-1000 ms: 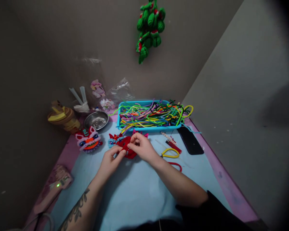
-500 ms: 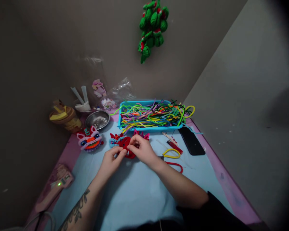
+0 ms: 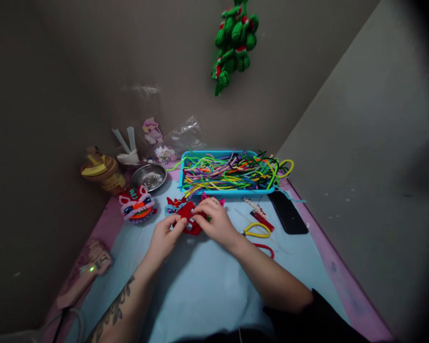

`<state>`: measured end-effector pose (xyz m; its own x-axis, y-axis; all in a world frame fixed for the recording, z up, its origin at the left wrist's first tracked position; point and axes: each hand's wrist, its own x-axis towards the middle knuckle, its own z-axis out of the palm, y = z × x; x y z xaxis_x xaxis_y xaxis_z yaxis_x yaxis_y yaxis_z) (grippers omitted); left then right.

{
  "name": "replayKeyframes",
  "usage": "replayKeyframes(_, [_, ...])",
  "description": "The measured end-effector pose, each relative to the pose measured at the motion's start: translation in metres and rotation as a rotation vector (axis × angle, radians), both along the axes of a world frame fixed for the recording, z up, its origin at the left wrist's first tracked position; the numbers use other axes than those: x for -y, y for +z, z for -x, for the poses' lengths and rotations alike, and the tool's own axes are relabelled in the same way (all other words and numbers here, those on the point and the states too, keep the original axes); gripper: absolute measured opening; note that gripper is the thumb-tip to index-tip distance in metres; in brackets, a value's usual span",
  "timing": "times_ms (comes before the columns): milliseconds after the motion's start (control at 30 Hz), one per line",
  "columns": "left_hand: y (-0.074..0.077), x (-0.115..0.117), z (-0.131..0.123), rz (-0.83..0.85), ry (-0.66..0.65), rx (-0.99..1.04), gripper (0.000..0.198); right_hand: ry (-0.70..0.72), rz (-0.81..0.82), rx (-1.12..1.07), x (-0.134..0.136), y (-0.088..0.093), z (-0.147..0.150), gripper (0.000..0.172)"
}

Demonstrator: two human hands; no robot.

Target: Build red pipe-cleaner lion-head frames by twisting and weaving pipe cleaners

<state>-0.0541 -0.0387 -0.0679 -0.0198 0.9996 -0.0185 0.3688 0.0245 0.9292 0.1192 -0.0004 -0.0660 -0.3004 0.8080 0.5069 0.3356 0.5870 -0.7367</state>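
Note:
Between my two hands is a red fuzzy pipe-cleaner piece (image 3: 188,212), held a little above the table. My left hand (image 3: 167,234) pinches its lower left side between thumb and fingers. On its right side the fingers of my right hand (image 3: 213,220) are closed, and they partly cover it. A blue and red pipe-cleaner lion head (image 3: 172,206) sits just behind the piece. Something pink (image 3: 219,200) shows behind my right hand, mostly hidden. Further left stands a finished-looking pink and red lion head (image 3: 137,206).
A blue tray (image 3: 232,192) heaped with colourful pipe cleaners stands at the back. Scissors (image 3: 257,230), a red lighter (image 3: 262,220) and a black phone (image 3: 289,213) lie on the right. At left are a metal bowl (image 3: 139,174), a brown cup (image 3: 105,178) and a pink glue gun (image 3: 82,281).
The view has shifted slightly, so everything sits a bit further right. The red piece has turned a little between my hands, and my right fingers have moved over its upper right part.

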Motion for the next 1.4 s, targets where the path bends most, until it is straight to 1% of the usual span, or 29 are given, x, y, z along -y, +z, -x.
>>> replayKeyframes(233, [-0.001, 0.002, -0.003, -0.007, -0.04, 0.008, 0.032, -0.026, -0.071, 0.069, 0.009, -0.001, 0.006, 0.01])
replayKeyframes(367, [-0.001, 0.001, -0.004, -0.024, -0.058, -0.006, 0.031, -0.019, -0.055, 0.064, 0.008, -0.002, 0.005, 0.013])
replayKeyframes(567, [0.0, 0.002, -0.007, -0.032, -0.045, -0.016, 0.03, -0.05, 0.05, 0.025, 0.01, -0.004, 0.007, 0.012])
replayKeyframes(733, [-0.002, 0.003, -0.007, -0.038, -0.032, -0.015, 0.031, -0.044, 0.224, -0.007, 0.01, 0.0, 0.008, 0.01])
replayKeyframes(900, [0.0, 0.004, -0.009, -0.088, -0.066, -0.061, 0.03, -0.031, 0.394, -0.029, 0.008, 0.001, 0.007, 0.015])
replayKeyframes(1033, [-0.003, 0.004, -0.009, -0.176, -0.083, -0.124, 0.028, -0.029, 0.492, -0.052, 0.008, 0.001, 0.006, 0.015])
replayKeyframes(1133, [-0.005, 0.004, -0.009, -0.238, -0.085, -0.168, 0.026, -0.015, 0.491, -0.053, 0.009, 0.003, 0.007, 0.014])
replayKeyframes(1200, [-0.005, 0.004, -0.01, -0.247, -0.081, -0.177, 0.027, -0.008, 0.467, -0.04, 0.009, 0.004, 0.007, 0.014])
replayKeyframes(1333, [-0.001, 0.004, -0.011, -0.185, -0.056, -0.133, 0.028, -0.004, 0.429, -0.041, 0.008, 0.003, 0.007, 0.015])
replayKeyframes(1400, [0.001, 0.004, -0.011, -0.163, -0.032, -0.106, 0.028, -0.036, 0.366, -0.037, 0.007, 0.004, 0.006, 0.016])
